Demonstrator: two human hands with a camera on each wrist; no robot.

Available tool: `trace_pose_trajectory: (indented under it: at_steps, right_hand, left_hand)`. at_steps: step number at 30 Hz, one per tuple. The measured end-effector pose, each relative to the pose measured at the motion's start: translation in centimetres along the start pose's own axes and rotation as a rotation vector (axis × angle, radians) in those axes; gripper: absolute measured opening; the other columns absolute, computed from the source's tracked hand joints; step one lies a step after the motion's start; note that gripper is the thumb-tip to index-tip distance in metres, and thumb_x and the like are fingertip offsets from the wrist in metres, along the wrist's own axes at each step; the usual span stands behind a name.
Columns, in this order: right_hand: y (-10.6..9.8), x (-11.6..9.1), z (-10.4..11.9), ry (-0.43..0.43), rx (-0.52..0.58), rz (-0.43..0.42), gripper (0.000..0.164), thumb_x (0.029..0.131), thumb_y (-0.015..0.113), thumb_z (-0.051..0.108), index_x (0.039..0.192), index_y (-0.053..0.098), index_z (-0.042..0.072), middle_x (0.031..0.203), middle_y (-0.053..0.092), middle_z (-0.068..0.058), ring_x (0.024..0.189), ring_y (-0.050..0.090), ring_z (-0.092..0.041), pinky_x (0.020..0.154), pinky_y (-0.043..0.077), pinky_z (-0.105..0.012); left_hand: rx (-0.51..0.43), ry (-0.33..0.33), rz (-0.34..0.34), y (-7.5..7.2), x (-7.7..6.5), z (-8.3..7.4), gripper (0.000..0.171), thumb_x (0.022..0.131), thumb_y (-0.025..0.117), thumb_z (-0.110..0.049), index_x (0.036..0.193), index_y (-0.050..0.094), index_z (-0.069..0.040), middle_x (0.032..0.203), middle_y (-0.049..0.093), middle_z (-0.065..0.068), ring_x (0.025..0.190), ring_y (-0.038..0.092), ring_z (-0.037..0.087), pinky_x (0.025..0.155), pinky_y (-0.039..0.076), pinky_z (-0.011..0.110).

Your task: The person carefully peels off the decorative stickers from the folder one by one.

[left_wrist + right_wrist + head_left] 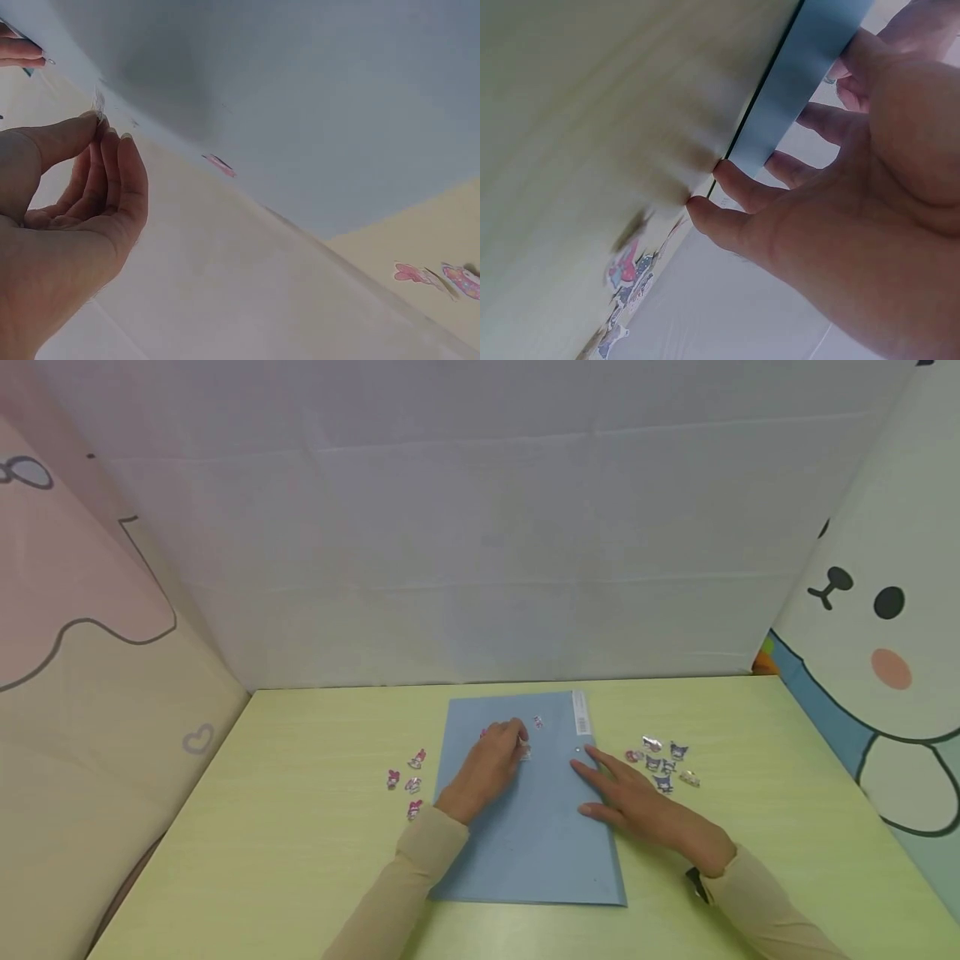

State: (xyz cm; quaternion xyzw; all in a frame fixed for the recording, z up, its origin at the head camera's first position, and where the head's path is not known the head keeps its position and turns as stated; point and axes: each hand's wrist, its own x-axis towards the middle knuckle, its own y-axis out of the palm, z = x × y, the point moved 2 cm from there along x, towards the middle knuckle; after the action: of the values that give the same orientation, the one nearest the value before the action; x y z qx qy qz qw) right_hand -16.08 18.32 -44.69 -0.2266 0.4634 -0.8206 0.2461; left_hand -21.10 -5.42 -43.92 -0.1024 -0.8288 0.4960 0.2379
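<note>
A blue folder [532,852] lies flat on the pale yellow table. Over its upper half my left hand [492,768] pinches a small clear-edged sticker [99,101] between thumb and fingertips. My right hand [637,802] rests with spread fingers along the folder's right edge, some fingertips on the folder and others on the tabletop. A small sticker [537,722] lies near the folder's top, and a pink sticker [220,165] shows on the folder beside the left hand. A white barcode label [581,712] runs down the top right corner.
Left of the folder several pink character stickers [413,785] lie on the table [300,827]. To its right is a cluster of mostly purple stickers [663,782], just beyond the right hand. A white cloth wall [480,568] rises behind the table's back edge.
</note>
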Motion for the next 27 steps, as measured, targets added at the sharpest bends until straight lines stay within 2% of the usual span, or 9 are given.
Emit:
trace_pose_trajectory:
  at_steps: [3, 6, 12, 23, 27]
  right_hand:
    - [0.0, 0.0, 0.0, 0.004, -0.004, 0.004, 0.062, 0.101, 0.066, 0.029, 0.153, 0.046, 0.002, 0.158, 0.035, -0.029, 0.141, 0.038, -0.051, 0.109, 0.037, -0.065]
    - [0.0, 0.0, 0.0, 0.002, -0.003, 0.003, 0.062, 0.101, 0.066, 0.029, 0.152, 0.046, 0.002, 0.157, 0.036, -0.030, 0.141, 0.038, -0.051, 0.108, 0.037, -0.066]
    - [0.1, -0.1, -0.1, 0.016, 0.020, 0.015, 0.062, 0.102, 0.064, 0.031, 0.154, 0.045, 0.003, 0.159, 0.033, -0.029, 0.143, 0.035, -0.052, 0.110, 0.034, -0.067]
    - [0.0, 0.0, 0.0, 0.006, 0.031, 0.013, 0.061, 0.102, 0.065, 0.029, 0.153, 0.045, 0.001, 0.158, 0.033, -0.030, 0.142, 0.035, -0.053, 0.110, 0.034, -0.067]
    - [0.0, 0.0, 0.0, 0.022, 0.034, 0.024, 0.062, 0.102, 0.064, 0.030, 0.154, 0.044, 0.001, 0.159, 0.032, -0.030, 0.143, 0.033, -0.052, 0.110, 0.033, -0.067]
  left_hand:
    - [0.004, 0.003, -0.015, -0.2, -0.1, 0.4, 0.015, 0.098, 0.065, 0.000, 0.114, 0.063, 0.000, 0.106, 0.068, 0.014, 0.101, 0.063, 0.027, 0.090, 0.053, 0.039]
    - [0.009, 0.012, -0.033, -0.5, -0.3, 0.9, 0.012, 0.097, 0.066, 0.002, 0.109, 0.066, 0.000, 0.106, 0.068, 0.014, 0.104, 0.063, 0.029, 0.092, 0.053, 0.040]
    - [0.001, 0.020, -0.045, -0.8, -0.6, 1.7, 0.007, 0.096, 0.068, 0.003, 0.100, 0.066, -0.001, 0.097, 0.066, 0.012, 0.097, 0.062, 0.029, 0.086, 0.053, 0.040]
    - [0.000, -0.028, -0.046, -1.8, -1.4, 3.2, 0.009, 0.095, 0.069, 0.003, 0.098, 0.065, -0.004, 0.095, 0.067, 0.009, 0.094, 0.062, 0.026, 0.084, 0.054, 0.040]
    - [0.001, -0.003, -0.078, -2.1, -1.8, 3.7, 0.011, 0.093, 0.070, 0.005, 0.097, 0.065, -0.003, 0.095, 0.068, 0.010, 0.093, 0.062, 0.027, 0.084, 0.054, 0.041]
